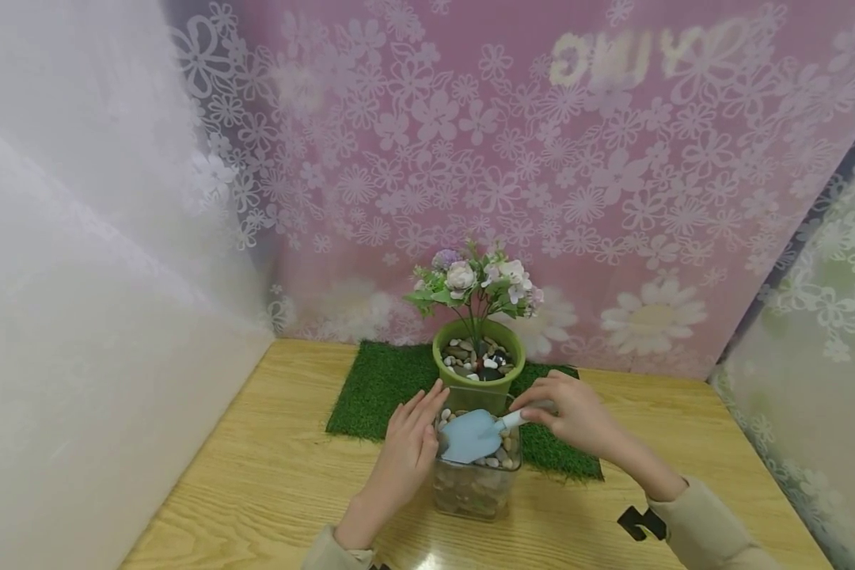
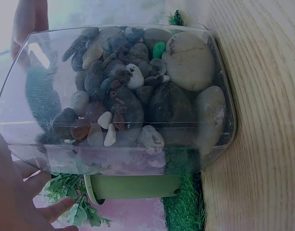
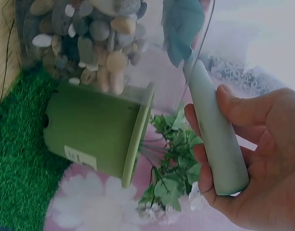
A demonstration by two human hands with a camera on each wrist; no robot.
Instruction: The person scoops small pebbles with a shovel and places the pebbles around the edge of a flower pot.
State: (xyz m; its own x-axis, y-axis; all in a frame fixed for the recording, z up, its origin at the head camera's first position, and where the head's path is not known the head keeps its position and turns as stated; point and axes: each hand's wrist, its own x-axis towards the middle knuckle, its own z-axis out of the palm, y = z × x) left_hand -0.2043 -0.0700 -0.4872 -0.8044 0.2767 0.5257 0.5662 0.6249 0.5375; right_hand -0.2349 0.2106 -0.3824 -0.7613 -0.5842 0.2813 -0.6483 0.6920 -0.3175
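My right hand (image 1: 568,412) holds a small trowel by its pale handle (image 3: 217,130), thumb on one side and fingers on the other. The light blue blade of the trowel (image 1: 470,437) lies over the mouth of a clear square container (image 1: 470,500). Pebbles (image 2: 133,91) of mixed sizes and colours fill the container's lower part. Against its left side rests my left hand (image 1: 409,439), fingers extended toward the rim. In the left wrist view only part of that hand (image 2: 18,192) shows, beside the container wall.
Directly behind the container stands a green flowerpot (image 1: 442,360) with pebbles and flowers (image 1: 470,281). Artificial grass mat (image 1: 385,388) lies under it on the wooden table (image 1: 256,475). A pink floral backdrop (image 1: 435,158) rises at the back, with a pale wall (image 1: 100,277) on the left.
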